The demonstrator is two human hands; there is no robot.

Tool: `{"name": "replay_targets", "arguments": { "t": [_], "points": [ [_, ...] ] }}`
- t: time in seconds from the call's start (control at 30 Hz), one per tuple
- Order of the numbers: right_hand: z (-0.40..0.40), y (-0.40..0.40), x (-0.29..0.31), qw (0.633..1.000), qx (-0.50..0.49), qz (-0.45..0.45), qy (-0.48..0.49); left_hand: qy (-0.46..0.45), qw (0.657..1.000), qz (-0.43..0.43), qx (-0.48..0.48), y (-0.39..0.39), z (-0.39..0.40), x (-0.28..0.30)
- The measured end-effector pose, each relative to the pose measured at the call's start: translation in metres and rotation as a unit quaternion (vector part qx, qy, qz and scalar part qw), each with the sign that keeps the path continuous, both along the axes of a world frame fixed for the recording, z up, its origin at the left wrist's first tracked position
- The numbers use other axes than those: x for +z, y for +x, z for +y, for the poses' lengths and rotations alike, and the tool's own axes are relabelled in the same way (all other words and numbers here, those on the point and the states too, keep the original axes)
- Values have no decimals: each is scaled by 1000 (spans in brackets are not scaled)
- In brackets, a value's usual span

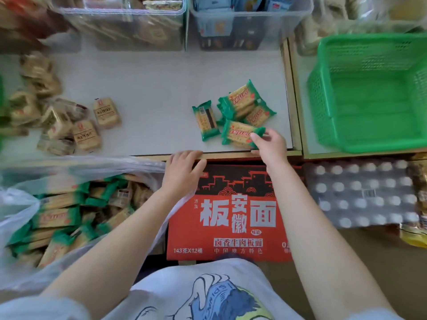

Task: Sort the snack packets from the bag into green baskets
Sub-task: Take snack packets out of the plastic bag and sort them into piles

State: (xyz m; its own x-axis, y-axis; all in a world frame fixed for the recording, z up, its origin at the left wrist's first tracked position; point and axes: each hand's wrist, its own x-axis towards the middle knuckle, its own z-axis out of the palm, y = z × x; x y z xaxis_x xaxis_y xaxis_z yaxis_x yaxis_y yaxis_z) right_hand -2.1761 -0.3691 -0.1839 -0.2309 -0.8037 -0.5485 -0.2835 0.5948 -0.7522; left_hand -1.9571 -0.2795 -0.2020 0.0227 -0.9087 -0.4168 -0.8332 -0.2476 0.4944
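Several green-edged cracker packets [245, 105] lie in a loose pile on the grey shelf [150, 88]. My right hand [269, 145] pinches the right end of the nearest green packet [239, 135] at the shelf's front edge. One green packet [206, 120] lies apart to the left of the pile. My left hand [182, 168] rests with straight fingers on the shelf's front lip, beside the mouth of a clear plastic bag [57, 215] full of more green packets. An empty green basket [372, 93] stands on the neighbouring shelf to the right.
Beige snack packets [69, 123] are scattered on the shelf's left. Clear bins [124, 24] of goods line the back. Below the shelf sit a red noodle carton [231, 215] and a shrink-wrapped bottle pack [362, 192]. A wooden divider [291, 93] separates shelf and basket.
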Motion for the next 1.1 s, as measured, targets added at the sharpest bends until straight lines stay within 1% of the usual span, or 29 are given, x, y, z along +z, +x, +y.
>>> {"name": "replay_targets", "arguments": {
  "t": [0.1,0.17,0.23,0.3,0.4,0.47,0.53,0.6,0.63,0.7,0.77,0.83,0.9,0.93,1.0,1.07,1.1],
  "points": [
    [-11,9,-17,998,16,56,-19,-5,1000,2,12,0,0,-1],
    [-19,17,-20,998,20,56,-25,-1,1000,1,12,-1,0,-2],
    [-29,23,-18,998,-2,56,-33,2,1000,2,8,-2,2,-2],
    [-34,26,-17,997,-14,75,-35,2,1000,7,6,-1,2,-1],
    [-27,26,-14,992,-15,127,-21,5,1000,20,-13,3,2,1],
    [-13,26,-4,988,-21,154,-20,-1,999,48,-1,9,6,7],
    [6,35,11,988,-25,151,-32,-42,997,59,29,22,18,17],
    [28,57,28,993,-11,103,-52,-106,990,47,79,45,42,28],
    [41,74,37,997,8,61,-56,-126,985,38,113,62,58,30],
    [69,120,53,995,87,-8,-46,-120,977,7,174,103,98,28],
    [99,172,59,979,196,-53,-24,-62,973,-48,218,147,142,21],
    [128,223,51,945,313,-95,27,21,961,-109,252,188,186,15],
    [152,265,29,907,401,-89,88,67,950,-152,266,223,224,8],
    [161,283,15,895,427,-70,108,74,947,-155,270,237,239,6],
    [178,311,-9,878,459,-31,132,86,950,-143,265,258,260,3],
    [195,334,-31,857,488,0,168,106,957,-121,240,270,271,1],
    [204,343,-40,845,502,17,184,101,962,-116,227,273,276,-1]
  ]
}}
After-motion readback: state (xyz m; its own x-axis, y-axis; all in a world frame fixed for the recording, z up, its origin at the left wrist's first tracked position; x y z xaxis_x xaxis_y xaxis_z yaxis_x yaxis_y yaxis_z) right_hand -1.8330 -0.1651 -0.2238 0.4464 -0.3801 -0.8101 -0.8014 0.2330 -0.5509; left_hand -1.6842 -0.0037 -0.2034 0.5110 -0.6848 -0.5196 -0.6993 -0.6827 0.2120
